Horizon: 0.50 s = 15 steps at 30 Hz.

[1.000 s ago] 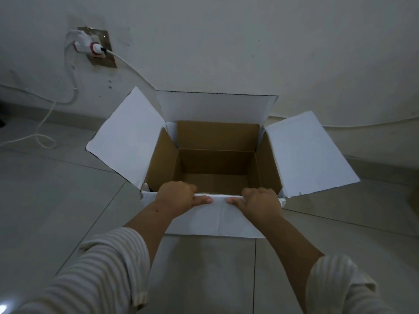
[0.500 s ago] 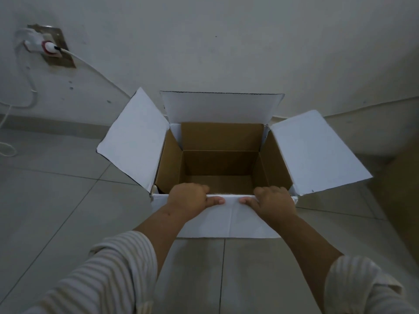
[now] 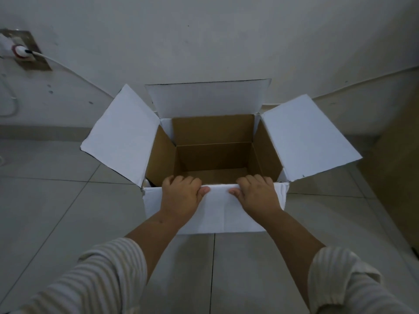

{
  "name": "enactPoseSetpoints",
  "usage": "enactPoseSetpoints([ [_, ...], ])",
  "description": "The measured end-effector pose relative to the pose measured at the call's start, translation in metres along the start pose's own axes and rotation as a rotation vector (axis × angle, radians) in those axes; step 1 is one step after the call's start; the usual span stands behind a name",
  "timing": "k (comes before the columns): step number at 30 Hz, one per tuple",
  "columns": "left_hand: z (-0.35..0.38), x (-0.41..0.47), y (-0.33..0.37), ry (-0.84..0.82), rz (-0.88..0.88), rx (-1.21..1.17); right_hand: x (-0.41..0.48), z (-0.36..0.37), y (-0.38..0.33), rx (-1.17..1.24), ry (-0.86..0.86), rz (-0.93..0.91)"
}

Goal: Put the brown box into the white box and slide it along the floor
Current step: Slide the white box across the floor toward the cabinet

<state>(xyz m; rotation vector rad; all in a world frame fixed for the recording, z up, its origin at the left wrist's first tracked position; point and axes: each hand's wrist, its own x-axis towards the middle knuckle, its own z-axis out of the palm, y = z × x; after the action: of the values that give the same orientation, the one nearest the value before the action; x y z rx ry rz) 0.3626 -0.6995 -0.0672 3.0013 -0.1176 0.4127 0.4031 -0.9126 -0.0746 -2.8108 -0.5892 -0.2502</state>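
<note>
White cardboard box (image 3: 210, 211) with open flaps sits on pale grey floor tiles (image 3: 45, 211) near a plain white wall (image 3: 204, 41), an open brown cardboard box (image 3: 213, 155) nested inside. Left hand (image 3: 181, 196) and right hand (image 3: 258, 196) each curl over its near edge, gripping it. A metal wall socket (image 3: 31, 57) holds a white plug and cable (image 3: 20, 51).

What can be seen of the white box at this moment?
The white box is corrugated cardboard, white outside and brown inside, standing upright on the tiled floor near the wall. All four flaps are open: side flaps splayed outward, far flap upright, near flap folded down. A brown box sits nested inside, open and empty. The left hand and right hand grip its near rim.
</note>
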Motion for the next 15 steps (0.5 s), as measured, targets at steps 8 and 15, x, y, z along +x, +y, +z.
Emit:
enactPoseSetpoints([
  [8,0.014,0.031,0.043,0.028,0.065,-0.012,0.001,-0.009,0.052,-0.001,0.070,0.040],
  [15,0.031,0.072,0.098,0.004,0.116,-0.025,0.000,-0.023,0.117,-0.015,0.127,0.062],
])
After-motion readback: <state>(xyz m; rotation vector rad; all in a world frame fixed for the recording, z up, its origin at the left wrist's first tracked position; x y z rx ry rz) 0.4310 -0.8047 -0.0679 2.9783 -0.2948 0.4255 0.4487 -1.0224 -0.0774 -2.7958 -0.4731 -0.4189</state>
